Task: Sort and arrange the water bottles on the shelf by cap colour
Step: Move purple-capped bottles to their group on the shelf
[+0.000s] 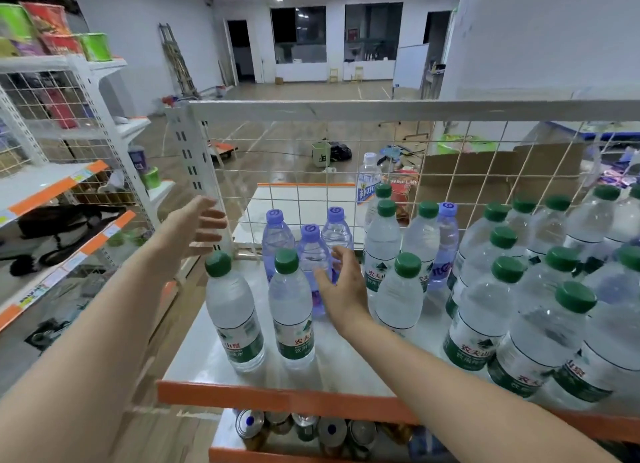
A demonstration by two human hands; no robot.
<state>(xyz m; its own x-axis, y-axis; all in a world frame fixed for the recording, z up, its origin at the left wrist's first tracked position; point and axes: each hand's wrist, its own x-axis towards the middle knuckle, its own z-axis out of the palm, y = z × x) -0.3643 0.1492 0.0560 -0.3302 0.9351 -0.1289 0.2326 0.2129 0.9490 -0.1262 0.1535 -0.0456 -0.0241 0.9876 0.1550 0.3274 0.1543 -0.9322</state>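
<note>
The white shelf (311, 369), edged in front with an orange strip (277, 398), carries water bottles in two cap colours. At the left rear, against the wire mesh back panel (346, 157), three purple-capped bottles stand close together: one at the left (275, 241), one at the centre front (311, 254), one at the right (336, 230). In front of them two green-capped bottles stand upright, well apart from each other: the left one (232, 310) near the shelf's left edge, the other (292, 306) just in front of the purple group. A dense block of green-capped bottles (502, 289) fills the right part of the shelf, and a fourth purple-capped bottle (445, 241) stands inside this block, near the back. The right hand (341, 286) is extended over the shelf, fingers spread and relaxed, gripping nothing; its fingertips lie at or just beside the centre and right purple-capped bottles, and contact cannot be confirmed. The left hand (197, 227) is raised beside the perforated shelf upright (194, 171), fingers loose and extended, holding nothing. Behind the mesh a white-capped bottle (369, 175) stands on another surface next to a cardboard box (485, 175). Tin cans (304, 428) lie on the tier below.
</note>
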